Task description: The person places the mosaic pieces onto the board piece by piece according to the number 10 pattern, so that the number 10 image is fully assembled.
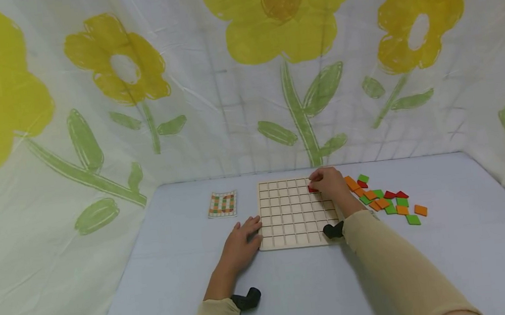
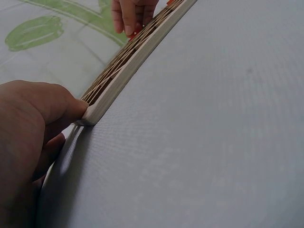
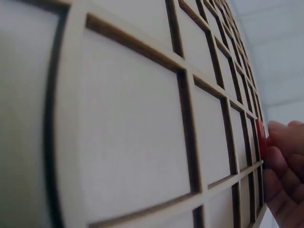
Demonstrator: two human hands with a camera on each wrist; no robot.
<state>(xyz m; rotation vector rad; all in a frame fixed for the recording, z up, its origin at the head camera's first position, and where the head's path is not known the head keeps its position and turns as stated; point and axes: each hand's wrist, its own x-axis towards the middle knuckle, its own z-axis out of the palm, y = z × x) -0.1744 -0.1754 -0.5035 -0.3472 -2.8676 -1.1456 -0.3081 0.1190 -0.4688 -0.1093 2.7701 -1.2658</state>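
Right hand (image 1: 329, 182) pinching a thin red tile (image 1: 312, 189), likely light, best edge-held; left hand (image 1: 241, 242), fingers loose, touching the pale wooden gridboard (image 1: 287, 217).

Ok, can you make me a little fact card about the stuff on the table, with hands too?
Left hand: touches the left edge of the wooden grid board
Right hand: pinches a red tile toward the board's far right corner
Pattern card: left of the board
Loose tiles: orange, green and red, right of the board
Sleeves: beige
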